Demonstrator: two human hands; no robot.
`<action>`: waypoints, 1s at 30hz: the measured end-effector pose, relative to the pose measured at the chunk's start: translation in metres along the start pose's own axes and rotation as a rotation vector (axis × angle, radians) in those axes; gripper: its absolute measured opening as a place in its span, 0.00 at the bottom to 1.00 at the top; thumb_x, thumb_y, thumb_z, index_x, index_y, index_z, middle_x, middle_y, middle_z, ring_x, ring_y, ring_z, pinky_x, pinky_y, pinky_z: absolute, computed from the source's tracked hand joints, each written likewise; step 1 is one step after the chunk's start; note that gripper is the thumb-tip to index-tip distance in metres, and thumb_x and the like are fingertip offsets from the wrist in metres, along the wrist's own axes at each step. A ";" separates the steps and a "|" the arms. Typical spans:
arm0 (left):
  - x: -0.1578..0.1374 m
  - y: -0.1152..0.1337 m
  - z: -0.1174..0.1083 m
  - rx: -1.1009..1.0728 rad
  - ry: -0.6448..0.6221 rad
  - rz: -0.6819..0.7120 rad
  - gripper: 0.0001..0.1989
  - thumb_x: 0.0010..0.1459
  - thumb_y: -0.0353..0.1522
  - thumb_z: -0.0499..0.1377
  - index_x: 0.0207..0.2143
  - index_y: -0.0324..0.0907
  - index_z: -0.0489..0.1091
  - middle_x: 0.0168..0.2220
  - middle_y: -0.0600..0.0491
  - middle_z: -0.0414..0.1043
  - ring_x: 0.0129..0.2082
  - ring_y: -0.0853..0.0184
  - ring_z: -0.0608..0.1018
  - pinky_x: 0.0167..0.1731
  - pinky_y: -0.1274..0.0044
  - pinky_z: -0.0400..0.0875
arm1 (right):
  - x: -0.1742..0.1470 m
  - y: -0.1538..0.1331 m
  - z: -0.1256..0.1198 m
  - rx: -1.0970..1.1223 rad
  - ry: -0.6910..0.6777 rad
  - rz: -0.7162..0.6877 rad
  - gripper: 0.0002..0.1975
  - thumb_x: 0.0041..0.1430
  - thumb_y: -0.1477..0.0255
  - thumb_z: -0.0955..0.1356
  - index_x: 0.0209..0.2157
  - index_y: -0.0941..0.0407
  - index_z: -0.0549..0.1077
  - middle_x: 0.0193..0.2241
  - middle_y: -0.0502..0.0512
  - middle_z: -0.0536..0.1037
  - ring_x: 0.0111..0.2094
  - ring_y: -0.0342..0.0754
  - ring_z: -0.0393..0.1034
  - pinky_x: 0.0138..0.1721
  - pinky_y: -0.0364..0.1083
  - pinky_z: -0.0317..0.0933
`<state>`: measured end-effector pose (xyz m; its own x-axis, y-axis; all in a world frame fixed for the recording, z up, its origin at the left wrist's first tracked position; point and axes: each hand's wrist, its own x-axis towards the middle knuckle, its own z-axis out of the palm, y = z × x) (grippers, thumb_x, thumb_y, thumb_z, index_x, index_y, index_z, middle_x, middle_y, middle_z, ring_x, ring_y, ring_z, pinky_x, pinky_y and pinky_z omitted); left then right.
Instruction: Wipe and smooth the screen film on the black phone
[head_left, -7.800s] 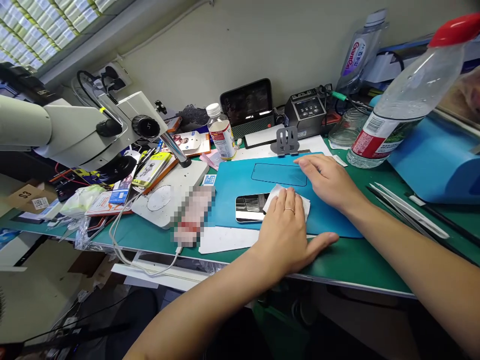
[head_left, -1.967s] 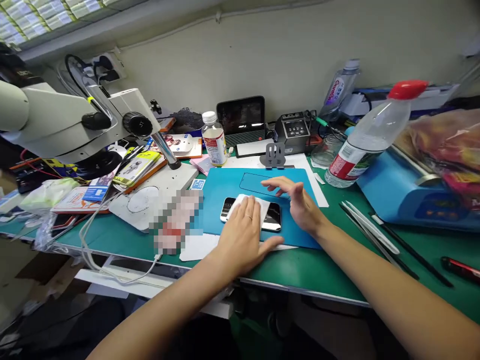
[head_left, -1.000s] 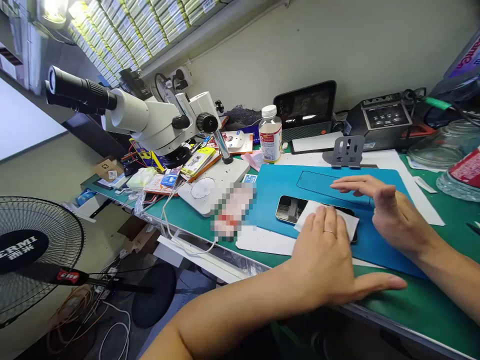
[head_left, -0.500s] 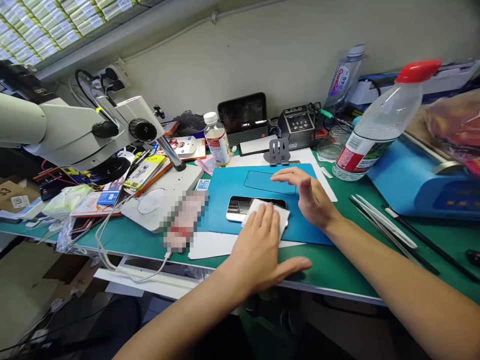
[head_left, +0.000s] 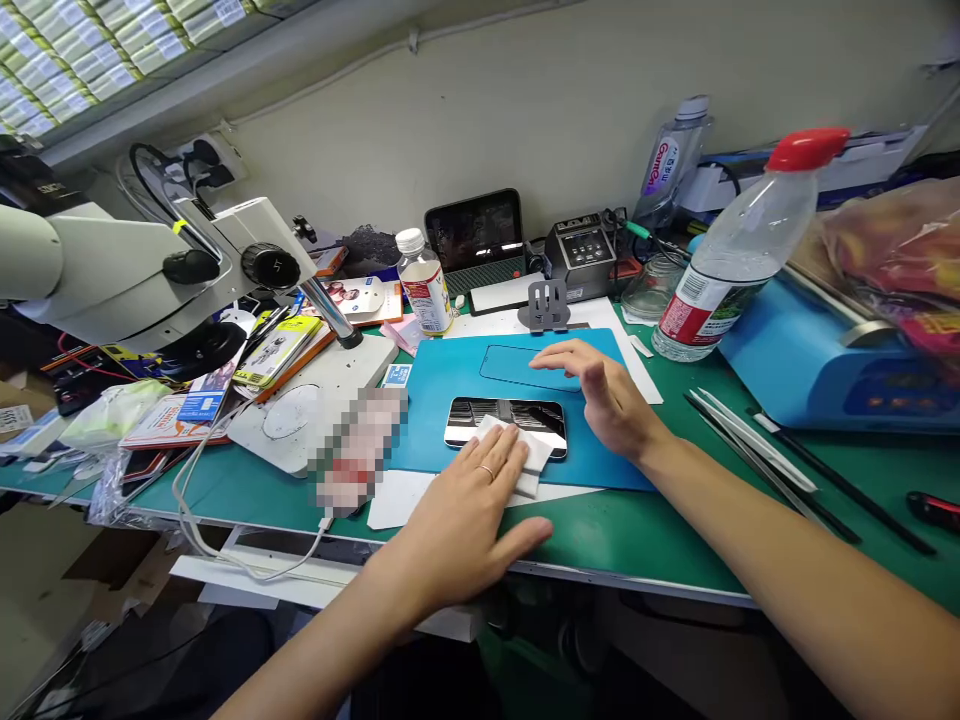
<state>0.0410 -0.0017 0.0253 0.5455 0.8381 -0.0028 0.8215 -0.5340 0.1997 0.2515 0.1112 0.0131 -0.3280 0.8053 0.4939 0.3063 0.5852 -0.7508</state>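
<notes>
A smartphone [head_left: 553, 412] with a glossy dark screen lies flat on a blue mat [head_left: 439, 365]. My left hand [head_left: 461, 505] rests flat over its lower edge, fingers stretched out and thumb apart, pressing a folded white wipe [head_left: 534, 455] onto the glass. The fingers partly cover the wipe. Just right of the phone, my right hand [head_left: 611, 405] is held above the mat with its fingers extended and nothing in it. Behind the phone, a thin black phone-shaped outline [head_left: 484, 362] shows on the mat, partly hidden by my right fingertips.
A microscope [head_left: 274, 262] on a pale base stands at left, near a blurred-out object with a white cable. A red-capped bottle [head_left: 709, 290] and blue machine [head_left: 795, 350] stand at right, with tweezers [head_left: 750, 455] in front. A small bottle [head_left: 424, 285] stands behind the mat.
My left hand has slid the wipe toward the front edge of the phone, baring more of the screen. My right hand keeps nearly the same pose. The view has shifted slightly.
</notes>
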 end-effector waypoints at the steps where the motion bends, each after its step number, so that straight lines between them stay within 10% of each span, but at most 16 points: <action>1: 0.001 -0.006 -0.003 0.007 -0.006 -0.022 0.36 0.70 0.51 0.46 0.69 0.35 0.52 0.71 0.42 0.46 0.71 0.56 0.50 0.68 0.63 0.52 | 0.000 0.000 0.000 -0.003 0.001 0.004 0.41 0.64 0.42 0.47 0.44 0.50 0.80 0.48 0.59 0.77 0.52 0.56 0.70 0.54 0.57 0.63; 12: -0.021 -0.034 0.000 0.117 0.020 -0.142 0.38 0.70 0.51 0.45 0.70 0.31 0.48 0.71 0.38 0.44 0.71 0.53 0.49 0.68 0.60 0.52 | 0.000 -0.002 0.001 0.015 -0.010 0.018 0.41 0.64 0.42 0.47 0.42 0.51 0.81 0.47 0.59 0.77 0.50 0.56 0.70 0.53 0.56 0.63; 21: 0.042 0.002 0.006 0.020 0.026 -0.051 0.44 0.66 0.54 0.49 0.69 0.28 0.50 0.71 0.35 0.44 0.71 0.47 0.47 0.68 0.59 0.48 | 0.002 0.004 0.002 0.011 0.034 0.009 0.41 0.64 0.42 0.48 0.42 0.51 0.81 0.46 0.60 0.77 0.49 0.55 0.70 0.52 0.56 0.63; 30: 0.001 -0.024 -0.004 -0.007 -0.014 -0.092 0.38 0.69 0.51 0.47 0.71 0.35 0.47 0.72 0.43 0.42 0.72 0.55 0.47 0.69 0.59 0.48 | 0.003 0.005 0.003 0.017 0.027 0.012 0.39 0.64 0.42 0.49 0.44 0.51 0.80 0.46 0.59 0.77 0.46 0.54 0.70 0.50 0.55 0.64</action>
<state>0.0214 0.0128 0.0247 0.4699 0.8820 -0.0354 0.8671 -0.4538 0.2052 0.2499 0.1160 0.0094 -0.3000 0.8145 0.4965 0.2951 0.5742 -0.7637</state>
